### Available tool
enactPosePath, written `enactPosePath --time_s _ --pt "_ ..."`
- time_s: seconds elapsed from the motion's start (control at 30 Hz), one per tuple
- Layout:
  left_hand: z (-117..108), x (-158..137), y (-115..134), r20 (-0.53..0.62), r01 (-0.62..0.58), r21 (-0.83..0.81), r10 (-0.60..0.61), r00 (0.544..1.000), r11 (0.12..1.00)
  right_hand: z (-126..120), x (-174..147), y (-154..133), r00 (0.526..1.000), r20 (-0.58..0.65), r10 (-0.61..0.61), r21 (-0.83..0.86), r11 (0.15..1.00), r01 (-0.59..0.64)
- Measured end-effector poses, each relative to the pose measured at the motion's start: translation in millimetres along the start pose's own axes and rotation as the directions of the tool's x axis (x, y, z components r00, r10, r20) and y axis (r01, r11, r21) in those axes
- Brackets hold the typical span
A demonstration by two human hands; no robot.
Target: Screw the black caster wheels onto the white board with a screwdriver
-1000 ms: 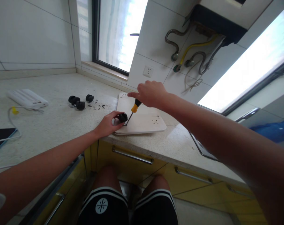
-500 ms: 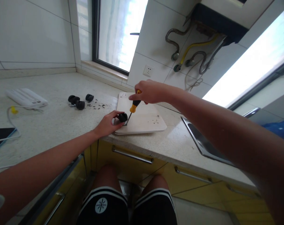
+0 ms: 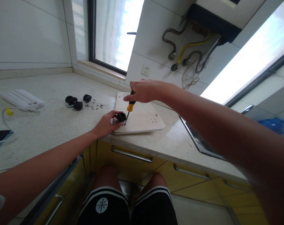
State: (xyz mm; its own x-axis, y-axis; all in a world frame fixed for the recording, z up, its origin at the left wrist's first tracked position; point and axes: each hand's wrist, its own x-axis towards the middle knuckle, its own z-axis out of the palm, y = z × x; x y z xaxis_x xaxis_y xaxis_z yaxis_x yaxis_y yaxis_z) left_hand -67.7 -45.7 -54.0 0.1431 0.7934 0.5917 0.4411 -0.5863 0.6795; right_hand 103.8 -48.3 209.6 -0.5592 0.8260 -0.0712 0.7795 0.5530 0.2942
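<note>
A white board with rounded corners and small holes lies on the counter. At its near left corner, my left hand is closed around a black caster wheel, whose metal plate rests on the board. My right hand grips a yellow-and-black screwdriver from above. The screwdriver is tilted slightly, its tip down at the edge of the caster's plate. Whether a screw sits under the tip is too small to tell. Several small screws lie scattered left of the board, beside more black casters.
A white power-bank-like block and a white cable lie on the left of the counter. A metal sink is set in at the right. Drawer handles stick out below the counter's front edge.
The whole view has shifted slightly, so things appear a little further left. My right hand has turned a bit on the screwdriver handle. My left hand keeps its hold on the caster.
</note>
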Motion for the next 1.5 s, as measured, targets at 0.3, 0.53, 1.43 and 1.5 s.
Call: enactPosePath --time_s 0.3,0.53,1.43,1.5 --pt "0.6 -0.4 -0.3 -0.006 0.007 -0.008 -0.007 1.0 1.0 1.0 0.6 -2.3 0.998 -0.04 0.043 -0.015 0.999 -0.044" --pt "0.7 -0.9 1.0 -0.003 0.012 -0.022 -0.012 1.0 1.0 1.2 2.2 -5.7 0.988 -0.155 0.014 -0.01 1.0 -0.016" --pt "-0.1 -0.2 1.2 -0.004 -0.004 -0.039 0.004 1.0 0.999 -12.7 1.1 -3.3 0.999 0.004 0.038 -0.043 0.998 -0.037" --pt "0.4 -0.2 0.1 -0.004 -0.002 -0.057 0.002 1.0 0.998 -12.9 1.4 -5.1 0.999 0.041 -0.012 -0.036 0.999 0.014"
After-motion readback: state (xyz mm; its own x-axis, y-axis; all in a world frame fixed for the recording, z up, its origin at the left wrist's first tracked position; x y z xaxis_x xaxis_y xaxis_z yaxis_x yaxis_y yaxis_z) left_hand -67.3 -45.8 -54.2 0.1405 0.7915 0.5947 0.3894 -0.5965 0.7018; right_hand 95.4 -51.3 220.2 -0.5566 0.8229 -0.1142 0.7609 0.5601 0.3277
